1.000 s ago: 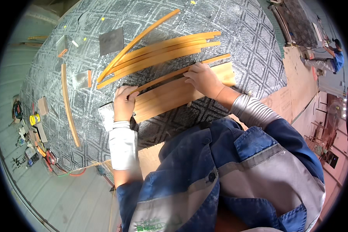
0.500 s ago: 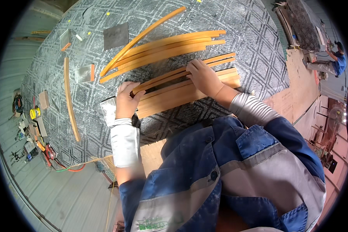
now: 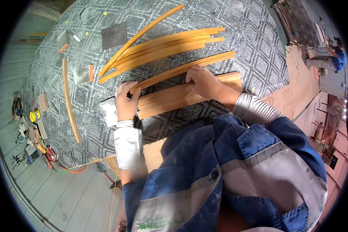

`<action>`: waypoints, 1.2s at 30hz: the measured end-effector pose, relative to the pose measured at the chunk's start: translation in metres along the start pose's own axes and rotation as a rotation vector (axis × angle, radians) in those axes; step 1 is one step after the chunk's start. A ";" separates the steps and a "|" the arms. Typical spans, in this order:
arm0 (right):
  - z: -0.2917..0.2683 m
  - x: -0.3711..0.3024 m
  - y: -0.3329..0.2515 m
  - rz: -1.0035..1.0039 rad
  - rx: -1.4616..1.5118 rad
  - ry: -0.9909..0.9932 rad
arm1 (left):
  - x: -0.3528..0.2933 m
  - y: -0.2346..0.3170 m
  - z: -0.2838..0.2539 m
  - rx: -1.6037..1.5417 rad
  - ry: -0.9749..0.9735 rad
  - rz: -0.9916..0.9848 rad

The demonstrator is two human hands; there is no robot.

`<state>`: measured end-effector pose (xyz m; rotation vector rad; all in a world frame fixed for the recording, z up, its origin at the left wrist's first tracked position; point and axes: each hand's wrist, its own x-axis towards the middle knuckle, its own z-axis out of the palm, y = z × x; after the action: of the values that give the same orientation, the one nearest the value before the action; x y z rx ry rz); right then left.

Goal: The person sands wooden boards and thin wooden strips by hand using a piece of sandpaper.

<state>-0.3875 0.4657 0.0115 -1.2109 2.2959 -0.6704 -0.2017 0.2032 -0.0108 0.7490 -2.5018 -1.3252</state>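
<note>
Two narrow, slightly curved wooden strips (image 3: 162, 77) lie side by side on the grey patterned carpet. My left hand (image 3: 127, 101) is closed around their left end, thumb on the near side and fingers on the far side. At the strips' near edge, the fingertips of my right hand (image 3: 207, 84) rest close to or against them. Its thumb is spread apart, over flat wooden boards (image 3: 162, 102). Those boards lie nearer my body, pushed against one another. Whether the right fingertips press on the strips is hard to see.
Beyond lie several curved wooden strips (image 3: 162, 40) and a dark square sheet (image 3: 114, 36). Sanding blocks (image 3: 83, 74) and a lone strip (image 3: 67, 100) are at left. A yellow tape roll (image 3: 34, 115) and tools edge the table. A person (image 3: 333, 58) works far right.
The two narrow strips, apart before, now lie together. My right hand has shifted slightly nearer my body, its thumb and fingers opening. The near boards have closed up too.
</note>
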 end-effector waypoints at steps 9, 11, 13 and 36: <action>0.011 0.009 -0.004 -0.227 -0.216 0.274 | -0.004 0.000 0.000 -0.157 0.031 -0.048; 0.011 0.004 -0.009 -0.240 -0.192 0.271 | -0.008 0.000 0.004 -0.164 0.059 -0.023; 0.012 -0.010 -0.014 -0.247 -0.116 0.224 | -0.012 -0.005 0.008 -0.267 0.103 -0.079; 0.019 -0.032 -0.017 -0.278 -0.153 0.190 | -0.055 -0.004 -0.003 -0.411 0.265 -0.197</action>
<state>-0.3493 0.4809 0.0124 -1.6226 2.3914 -0.7449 -0.1525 0.2285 -0.0094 1.0099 -1.9065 -1.6136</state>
